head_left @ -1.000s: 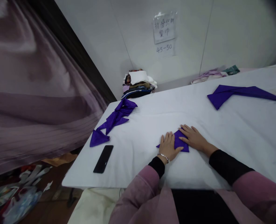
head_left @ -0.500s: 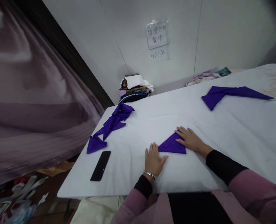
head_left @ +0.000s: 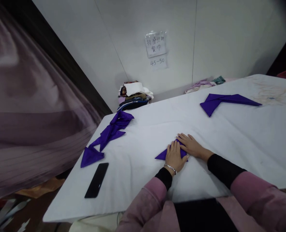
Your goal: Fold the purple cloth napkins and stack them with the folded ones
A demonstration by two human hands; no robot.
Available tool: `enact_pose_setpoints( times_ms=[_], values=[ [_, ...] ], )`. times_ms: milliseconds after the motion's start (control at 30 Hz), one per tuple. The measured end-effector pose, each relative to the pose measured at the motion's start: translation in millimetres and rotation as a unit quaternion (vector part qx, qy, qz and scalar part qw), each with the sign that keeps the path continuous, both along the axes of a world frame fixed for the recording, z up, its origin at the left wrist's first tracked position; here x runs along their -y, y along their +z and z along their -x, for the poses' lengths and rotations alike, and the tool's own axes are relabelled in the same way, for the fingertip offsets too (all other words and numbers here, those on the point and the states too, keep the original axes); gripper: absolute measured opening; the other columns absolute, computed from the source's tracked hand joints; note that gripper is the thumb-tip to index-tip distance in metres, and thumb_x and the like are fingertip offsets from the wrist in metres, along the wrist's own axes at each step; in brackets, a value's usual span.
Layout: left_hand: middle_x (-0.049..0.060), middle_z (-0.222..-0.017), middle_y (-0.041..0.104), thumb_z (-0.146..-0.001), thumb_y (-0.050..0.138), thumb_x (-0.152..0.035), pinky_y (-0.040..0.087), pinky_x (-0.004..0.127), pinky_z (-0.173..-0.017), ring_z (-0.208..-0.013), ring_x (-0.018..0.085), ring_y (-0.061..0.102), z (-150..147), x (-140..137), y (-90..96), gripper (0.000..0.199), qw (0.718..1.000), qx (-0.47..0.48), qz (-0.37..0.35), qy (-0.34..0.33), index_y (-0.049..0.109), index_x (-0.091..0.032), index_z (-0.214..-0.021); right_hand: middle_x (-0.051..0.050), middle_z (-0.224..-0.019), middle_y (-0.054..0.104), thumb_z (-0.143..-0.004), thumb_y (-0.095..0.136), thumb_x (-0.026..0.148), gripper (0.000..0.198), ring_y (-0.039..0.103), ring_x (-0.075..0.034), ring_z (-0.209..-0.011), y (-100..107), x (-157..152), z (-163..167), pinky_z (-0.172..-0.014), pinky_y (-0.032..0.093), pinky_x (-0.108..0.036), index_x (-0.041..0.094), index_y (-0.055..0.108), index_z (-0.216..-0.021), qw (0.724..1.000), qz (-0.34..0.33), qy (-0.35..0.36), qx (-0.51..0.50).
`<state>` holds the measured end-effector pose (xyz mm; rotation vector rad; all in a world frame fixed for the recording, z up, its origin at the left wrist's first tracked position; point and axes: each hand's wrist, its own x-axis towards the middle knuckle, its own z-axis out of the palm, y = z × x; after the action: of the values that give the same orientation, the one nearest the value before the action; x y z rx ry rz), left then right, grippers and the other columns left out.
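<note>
A purple napkin (head_left: 161,156) folded into a triangle lies on the white-covered table (head_left: 143,190) in front of me. My left hand (head_left: 175,157) rests flat across its middle, fingers stretched out, a silver bracelet at the wrist. On the napkin's upper right part lies my right hand (head_left: 190,145), its fingers spread and nearly touching the left fingertips. Both palms hide much of the cloth. Neither hand grips anything.
Crumpled purple napkins (head_left: 111,130) and a black phone (head_left: 97,180) are on the table's left side. Another folded purple napkin (head_left: 213,102) lies at the back right. Stacked clothes (head_left: 133,96) stand by the wall, below a paper sign (head_left: 156,45).
My left hand has moved right, from beside the napkin's left tip onto its middle. My right hand stays on the napkin's right part. The camera view has shifted slightly.
</note>
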<state>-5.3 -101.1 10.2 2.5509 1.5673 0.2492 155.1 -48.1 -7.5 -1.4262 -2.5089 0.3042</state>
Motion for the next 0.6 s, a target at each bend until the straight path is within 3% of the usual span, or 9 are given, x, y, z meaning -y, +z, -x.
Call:
enact_pose_setpoints(
  times_ms=[133,267,367,467,600],
  values=[
    [0.015,-0.148,0.026,-0.086,0.029,-0.06,0.015,0.047,-0.113,-0.138,0.026,0.016,1,1,0.4,0.075,1.0,-0.001,0.013,0.004,0.028,-0.008,-0.14,-0.008,-0.148,0.027,-0.093,0.02,0.041,0.055,0.019,-0.023,-0.136,5,-4,-4,-0.108,0.019,-0.049,0.022,0.023,-0.144,0.998,0.056,0.0,-0.026],
    [0.015,-0.146,0.031,-0.085,0.029,-0.061,0.015,0.05,-0.111,-0.137,0.029,0.02,-3,-5,10.8,0.073,0.998,-0.012,0.054,0.013,0.034,-0.011,-0.138,-0.007,-0.147,0.03,-0.093,0.022,0.038,0.055,0.021,-0.023,-0.136,9,-5,-6,-0.109,0.019,-0.05,0.024,0.017,-0.146,0.997,0.063,0.001,-0.046],
    [0.013,-0.147,0.031,-0.086,0.032,-0.058,0.011,0.052,-0.111,-0.137,0.029,0.018,-9,-13,14.9,0.07,1.0,-0.009,0.029,0.001,0.031,-0.013,-0.139,-0.006,-0.148,0.029,-0.092,0.023,0.033,0.056,0.022,-0.023,-0.135,11,-5,-7,-0.108,0.021,-0.05,0.025,0.014,-0.146,0.996,0.068,0.011,-0.054],
    [0.012,-0.149,0.025,-0.086,0.034,-0.053,0.012,0.049,-0.112,-0.138,0.027,0.015,-12,-21,11.8,0.07,0.999,0.0,0.014,-0.036,0.025,-0.012,-0.141,-0.006,-0.148,0.029,-0.09,0.024,0.028,0.057,0.024,-0.022,-0.135,11,-7,-8,-0.108,0.02,-0.05,0.024,0.015,-0.146,0.995,0.079,0.008,-0.055],
    [0.014,-0.148,0.026,-0.087,0.031,-0.052,0.014,0.048,-0.112,-0.138,0.026,0.016,-12,-26,3.7,0.069,0.999,0.003,0.033,-0.039,0.027,-0.008,-0.14,-0.006,-0.147,0.031,-0.087,0.03,0.029,0.062,0.027,-0.022,-0.134,10,-9,-14,-0.109,0.02,-0.048,0.022,0.015,-0.146,0.991,0.087,0.004,-0.104]
  ],
)
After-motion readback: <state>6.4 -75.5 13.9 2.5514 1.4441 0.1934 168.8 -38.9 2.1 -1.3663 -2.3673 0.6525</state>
